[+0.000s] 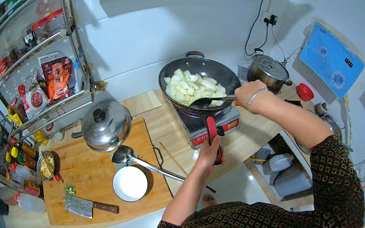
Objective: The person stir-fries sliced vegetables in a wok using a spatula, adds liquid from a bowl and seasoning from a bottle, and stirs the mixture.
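Observation:
My left hand (209, 153) grips the red and black handle (212, 129) of a dark wok (224, 70), which sits on a portable gas stove (195, 137). My right hand (250, 97) is closed around the shaft of a spoon or ladle (202, 102) whose dark bowl rests inside the wok near its front rim. Pale, whitish-green chopped vegetable pieces (192, 87) lie heaped in the left and middle part of the wok. Whether the stove is lit cannot be made out.
Left of the stove, a wooden cutting board (76, 150) bears a cleaver (82, 206), chopped greens (70, 189), a white bowl (130, 183), a long-handled spatula (151, 166) and a lidded steel pan (106, 126). A dark pot (267, 70) stands behind right. A spice rack (30, 45) rises at left.

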Demonstrator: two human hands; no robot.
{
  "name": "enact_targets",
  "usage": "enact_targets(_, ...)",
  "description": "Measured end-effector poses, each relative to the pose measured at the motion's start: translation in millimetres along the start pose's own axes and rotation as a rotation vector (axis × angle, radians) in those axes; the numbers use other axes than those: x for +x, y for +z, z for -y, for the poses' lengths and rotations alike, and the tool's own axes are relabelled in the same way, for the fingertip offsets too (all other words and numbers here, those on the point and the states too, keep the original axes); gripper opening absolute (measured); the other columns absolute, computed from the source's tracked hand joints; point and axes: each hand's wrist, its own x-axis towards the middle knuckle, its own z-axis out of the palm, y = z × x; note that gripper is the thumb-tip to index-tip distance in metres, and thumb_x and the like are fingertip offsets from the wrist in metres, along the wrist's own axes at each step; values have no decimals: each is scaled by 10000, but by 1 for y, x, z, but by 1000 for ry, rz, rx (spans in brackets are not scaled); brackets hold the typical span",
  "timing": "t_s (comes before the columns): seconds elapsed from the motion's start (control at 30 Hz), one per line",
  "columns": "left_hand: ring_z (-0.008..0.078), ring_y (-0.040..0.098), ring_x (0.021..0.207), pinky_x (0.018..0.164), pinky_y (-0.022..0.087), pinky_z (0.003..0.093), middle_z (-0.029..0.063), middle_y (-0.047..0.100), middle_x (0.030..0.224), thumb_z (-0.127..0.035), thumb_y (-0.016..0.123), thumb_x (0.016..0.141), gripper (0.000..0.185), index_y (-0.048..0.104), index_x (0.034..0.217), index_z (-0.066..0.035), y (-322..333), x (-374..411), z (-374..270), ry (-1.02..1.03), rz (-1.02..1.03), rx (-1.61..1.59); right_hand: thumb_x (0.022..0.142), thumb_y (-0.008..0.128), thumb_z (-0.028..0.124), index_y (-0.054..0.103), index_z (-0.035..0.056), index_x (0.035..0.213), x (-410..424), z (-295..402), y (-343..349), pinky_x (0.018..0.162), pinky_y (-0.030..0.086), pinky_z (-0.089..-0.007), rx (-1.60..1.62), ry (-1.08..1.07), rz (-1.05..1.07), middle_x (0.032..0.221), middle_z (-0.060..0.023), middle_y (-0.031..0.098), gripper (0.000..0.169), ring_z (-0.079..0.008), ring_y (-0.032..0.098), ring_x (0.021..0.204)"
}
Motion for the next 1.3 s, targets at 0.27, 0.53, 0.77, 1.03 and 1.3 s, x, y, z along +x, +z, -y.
enact_targets(0.27,168,457,393,341,381,301,58,472,564,-281,427,878,231,399,829,-57,-5,-4,-6,9,-7,38,746,573,379,637,96,865,34,-2,11,703,476,-347,33,139,-105,876,-116,626,313,-243,609,831)
enact_targets(0.53,164,457,379,330,381,305,53,468,533,-283,431,877,233,407,834,-55,-8,3,2,-7,-8,-6,715,527,178,619,123,715,47,-31,-30,553,471,-333,-306,-106,-544,667,-64,618,107,-210,622,666)
enact_targets(0.77,148,437,357,334,353,287,48,457,494,-317,423,876,280,420,784,-53,-4,-2,-4,21,-22,23,738,499,144,617,108,694,119,1,-43,534,470,-328,-399,-326,-683,700,-47,630,131,-192,622,661)
enact_targets(1.03,130,428,362,325,341,266,37,458,524,-309,436,872,264,414,797,-56,-1,-6,-2,19,-67,-69,722,591,164,655,189,822,160,19,-7,597,486,-310,-524,-283,-211,834,-4,642,122,-179,617,788)
enact_targets(1.3,143,415,351,306,340,279,45,453,539,-295,462,862,262,409,787,-49,1,-5,0,1,-71,-96,716,586,127,640,114,873,75,-18,5,665,490,-320,-369,-130,-63,901,-65,630,166,-209,611,839)
